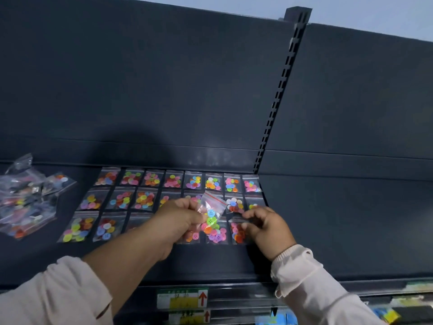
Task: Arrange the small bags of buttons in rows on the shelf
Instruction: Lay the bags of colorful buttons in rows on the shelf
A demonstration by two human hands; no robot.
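Dark shelf [328,219] w/ tall back panel [164,78] behind. On it, 3 rows of small button bags [145,199] laid flat, side by side — back row 8 across. Loose pile of bags [23,200] at far left, apart from the rows. Price tag [182,297] on the shelf's front edge. Left hand [180,219] over the mid rows, fingers curled in, thumb and fingertips pinching 1 bag [212,213], lifted and tilted above the front row. Right hand [264,225] just beside it, fingers bent, tips [248,214] at the top edge of a front-row bag [237,232] — can't tell if gripping.
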